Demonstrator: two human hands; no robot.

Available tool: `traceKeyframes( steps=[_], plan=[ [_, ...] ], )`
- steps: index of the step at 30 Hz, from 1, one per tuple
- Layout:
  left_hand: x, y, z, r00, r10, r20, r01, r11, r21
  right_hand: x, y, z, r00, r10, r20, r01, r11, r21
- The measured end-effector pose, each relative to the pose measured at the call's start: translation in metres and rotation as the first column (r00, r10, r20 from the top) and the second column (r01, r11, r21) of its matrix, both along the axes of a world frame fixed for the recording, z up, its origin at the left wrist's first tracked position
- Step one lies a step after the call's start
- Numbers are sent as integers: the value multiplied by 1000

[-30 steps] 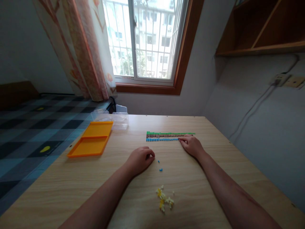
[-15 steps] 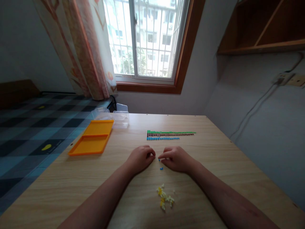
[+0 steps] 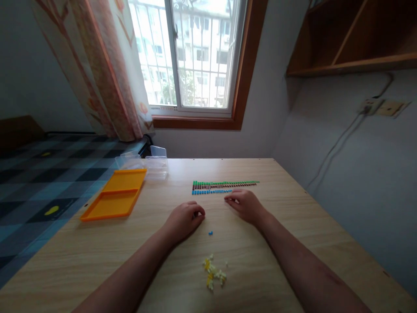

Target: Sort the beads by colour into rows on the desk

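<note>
My right hand (image 3: 246, 206) is pinched closed just in front of the row of small blue building blocks (image 3: 211, 191). The small blue block in its fingertips is too tiny and covered to see clearly. To the left, my left hand (image 3: 185, 219) rests on the table with thumb and fingers curled together; whatever is inside, if anything, is hidden. A few blue blocks (image 3: 210, 233) lie between my forearms. Behind the blue row run a brown row (image 3: 224, 186) and a green row (image 3: 224, 183). Nearer me is a loose pile of yellow and cream blocks (image 3: 211, 274).
An orange two-part tray (image 3: 122, 191) lies at the left of the wooden table (image 3: 156, 278). Clear plastic boxes (image 3: 156, 167) stand behind it at the back edge. A checked bed (image 3: 29, 187) adjoins the left side, and a wall with a cable (image 3: 332, 148) is to the right.
My right hand has picked up a small blue block and moved away from me to the blue row. My left hand stays curled. The whole view has shifted slightly.
</note>
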State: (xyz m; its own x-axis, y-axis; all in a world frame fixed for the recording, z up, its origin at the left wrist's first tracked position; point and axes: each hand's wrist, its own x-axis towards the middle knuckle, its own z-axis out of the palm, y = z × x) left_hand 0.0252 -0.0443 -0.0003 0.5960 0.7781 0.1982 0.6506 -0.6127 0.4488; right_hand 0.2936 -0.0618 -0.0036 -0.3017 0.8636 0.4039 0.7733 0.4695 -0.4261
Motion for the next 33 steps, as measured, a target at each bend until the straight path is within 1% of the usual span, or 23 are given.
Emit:
traceKeyframes(
  steps=[3, 5, 7, 9, 11, 13, 16, 19, 22, 25, 27, 30, 33],
  plan=[
    [18, 1, 10, 999, -5, -40, 6, 1000, 23, 39, 13, -3, 974, -224, -11, 225, 974, 17],
    [39, 5, 20, 996, -51, -68, 56, 995, 77, 55, 20, -9, 943, -332, 13, 332, 943, -9],
    [65, 12, 28, 994, -88, -57, 97, 979, 180, 62, 25, -15, 927, -370, 59, 372, 927, -38],
    [93, 22, 32, 997, -74, -21, 77, 964, 253, 63, 27, -19, 918, -383, 107, 390, 919, -60],
    [119, 32, 29, 997, -74, -17, 76, 952, 296, 63, 27, -21, 905, -406, 129, 417, 906, -73],
    [139, 43, 22, 997, -63, -34, 70, 945, 319, 64, 27, -21, 889, -444, 116, 454, 887, -85],
    [158, 54, 12, 998, -33, -61, 51, 945, 324, 67, 27, -20, 876, -475, 84, 482, 868, -118],
    [166, 58, 6, 997, -22, -77, 44, 951, 307, 68, 29, -20, 882, -465, 72, 471, 872, -134],
    [168, 60, 3, 996, -15, -89, 40, 955, 295, 68, 31, -21, 883, -467, 54, 470, 872, -141],
    [168, 60, 1, 996, -2, -91, 29, 957, 287, 68, 31, -22, 883, -469, 12, 466, 874, -138],
    [166, 61, 2, 996, -3, -92, 29, 958, 284, 67, 31, -22, 890, -455, -26, 449, 886, -119],
    [152, 58, 9, 996, -32, -82, 55, 955, 293, 64, 30, -23, 911, -407, -62, 401, 912, -91],
    [125, 50, 17, 998, -52, -23, 57, 943, 329, 62, 29, -24, 927, -370, -51, 364, 926, -101]
  ],
)
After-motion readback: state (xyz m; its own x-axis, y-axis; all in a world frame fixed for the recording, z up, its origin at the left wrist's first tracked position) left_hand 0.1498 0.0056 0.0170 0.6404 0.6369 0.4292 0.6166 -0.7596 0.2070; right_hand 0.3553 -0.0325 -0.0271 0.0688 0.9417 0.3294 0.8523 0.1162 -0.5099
